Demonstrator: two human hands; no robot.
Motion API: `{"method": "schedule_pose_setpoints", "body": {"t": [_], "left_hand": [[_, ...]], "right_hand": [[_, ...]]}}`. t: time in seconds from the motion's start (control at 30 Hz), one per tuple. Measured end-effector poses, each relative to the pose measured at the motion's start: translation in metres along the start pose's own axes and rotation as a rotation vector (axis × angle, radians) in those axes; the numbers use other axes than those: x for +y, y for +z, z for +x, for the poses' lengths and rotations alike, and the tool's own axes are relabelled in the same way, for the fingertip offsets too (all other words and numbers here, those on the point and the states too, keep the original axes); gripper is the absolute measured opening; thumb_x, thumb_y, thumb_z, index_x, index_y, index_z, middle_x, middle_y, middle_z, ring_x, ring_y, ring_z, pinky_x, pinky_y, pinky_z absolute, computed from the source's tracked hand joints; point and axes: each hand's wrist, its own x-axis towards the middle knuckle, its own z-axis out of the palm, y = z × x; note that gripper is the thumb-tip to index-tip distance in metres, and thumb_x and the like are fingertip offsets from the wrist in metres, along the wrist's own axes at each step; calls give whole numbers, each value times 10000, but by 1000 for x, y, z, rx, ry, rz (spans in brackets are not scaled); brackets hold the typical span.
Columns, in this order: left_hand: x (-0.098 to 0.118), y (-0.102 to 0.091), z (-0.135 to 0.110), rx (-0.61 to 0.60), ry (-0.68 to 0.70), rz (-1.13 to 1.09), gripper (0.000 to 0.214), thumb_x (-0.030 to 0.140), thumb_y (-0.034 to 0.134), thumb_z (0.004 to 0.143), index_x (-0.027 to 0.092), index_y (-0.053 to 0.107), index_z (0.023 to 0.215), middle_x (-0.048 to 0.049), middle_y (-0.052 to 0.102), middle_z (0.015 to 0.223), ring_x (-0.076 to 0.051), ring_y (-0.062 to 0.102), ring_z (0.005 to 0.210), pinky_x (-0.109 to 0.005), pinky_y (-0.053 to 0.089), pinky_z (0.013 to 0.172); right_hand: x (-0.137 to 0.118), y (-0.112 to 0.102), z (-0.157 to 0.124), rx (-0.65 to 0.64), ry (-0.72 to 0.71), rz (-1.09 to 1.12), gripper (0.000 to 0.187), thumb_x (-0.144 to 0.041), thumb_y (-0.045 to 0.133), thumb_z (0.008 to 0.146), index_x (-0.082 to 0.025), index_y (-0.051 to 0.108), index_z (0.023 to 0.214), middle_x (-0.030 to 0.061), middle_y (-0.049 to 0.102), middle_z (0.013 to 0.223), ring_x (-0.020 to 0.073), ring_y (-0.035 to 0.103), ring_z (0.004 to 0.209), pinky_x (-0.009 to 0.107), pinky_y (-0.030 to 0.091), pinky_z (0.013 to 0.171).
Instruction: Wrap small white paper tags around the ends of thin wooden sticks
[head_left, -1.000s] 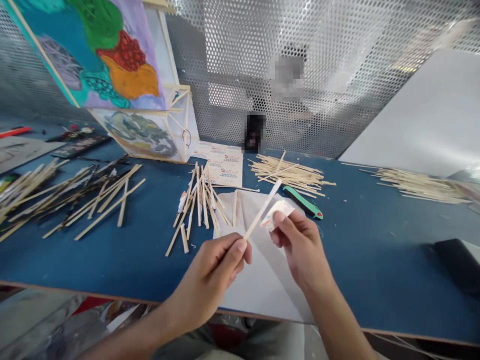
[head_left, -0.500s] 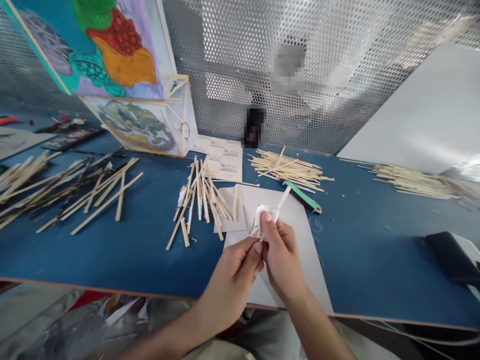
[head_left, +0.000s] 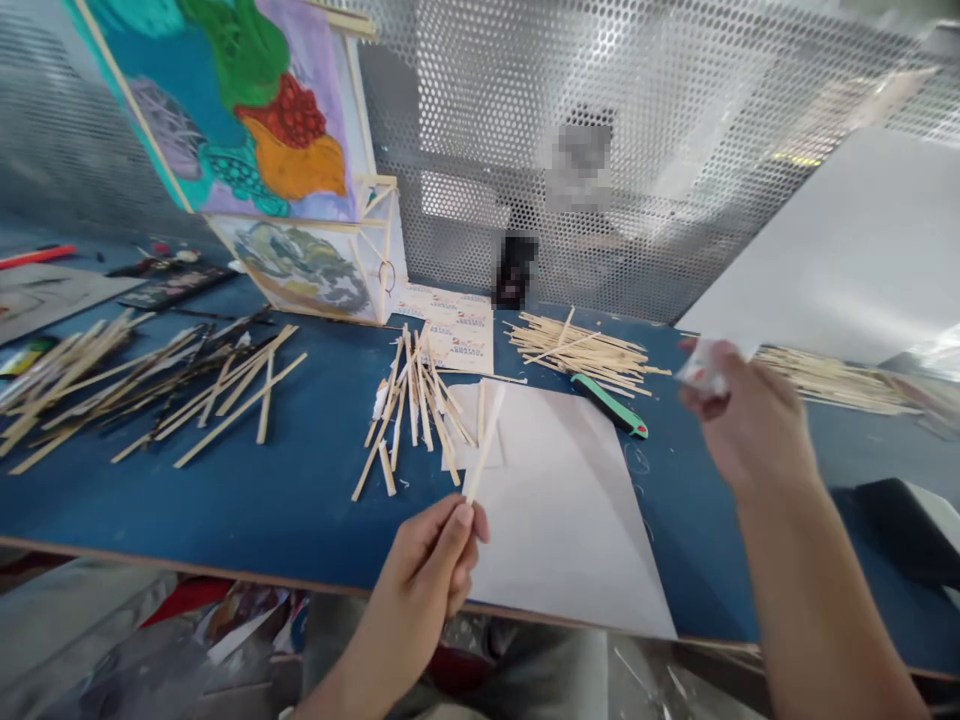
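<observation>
My left hand (head_left: 435,565) is closed on the lower end of a thin pale wooden stick (head_left: 486,445), which points up and away over a white paper sheet (head_left: 562,530). Off to the right, above the blue table, my right hand (head_left: 761,425) is raised and closed around a small folded piece of sandpaper (head_left: 703,370), its pale printed back showing. That hand is slightly blurred. Beyond the left hand lies a loose bunch of short wooden sticks (head_left: 420,405), partly over a small pale paper piece. A green-handled cutter knife (head_left: 611,405) rests at the sheet's far right corner.
A printed sandpaper sheet (head_left: 474,335) lies at the back. Stick piles stand near the mesh panel (head_left: 465,120), including a middle pile (head_left: 585,352), and at far left (head_left: 82,375). Painted panels (head_left: 300,265) lean at back left. A black object (head_left: 904,525) sits at right.
My hands were together at the stick with the sandpaper around it. Now the right hand has moved away to the right with the sandpaper, leaving the stick in my left hand.
</observation>
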Motion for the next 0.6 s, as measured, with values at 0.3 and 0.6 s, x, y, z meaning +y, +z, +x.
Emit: {"method": "schedule_pose_setpoints", "body": {"t": [0.3,0.6], "left_hand": [[-13,22,21,-87,49,130,426,541,484,1000,173,529,791,86,322,566,-63,215,476,-226,176,451],[-14,20,11,-95,66,345,451,536,418,1028,187,461,747,65,320,609,-84,250,541,-248,200,499]], "right_hand": [[25,103,-158,-157,422,-22,541,-667,450,949,-197,543,698,-27,524,610,101,443,512,231,386,480],[24,96,-155,-489,347,-13,585,-535,463,993,-206,351,523,-50,350,422,74,349,399,218,259,406]]}}
